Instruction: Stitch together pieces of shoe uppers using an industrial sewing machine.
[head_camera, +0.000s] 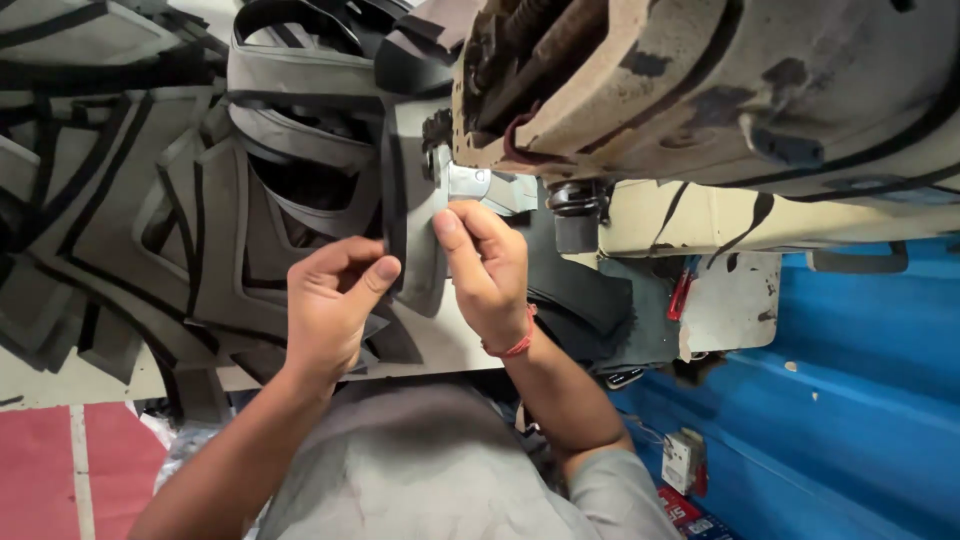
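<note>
Hands, left hand (335, 300) and right hand (487, 265), pinch a stiff grey black-edged fabric piece (412, 215) under the worn sewing machine (700, 90).

We see a pale worktop (440, 345) under a worn, cream-coloured sewing machine (720, 90), whose paint is chipped and smeared with dark marks. Over the left part of the worktop lies a big heap of grey fabric pieces (150, 200) edged with black binding, overlapping one another in many layers and reaching to the near edge. One grey piece (415, 200) with a black strip lies flat by the machine's metal foot (470, 182). A dark cloth (585, 290) lies on the worktop just right of the middle. At the right end, a bare, stained patch of the worktop shows, with a small red tool (682, 292) beside it.
</note>
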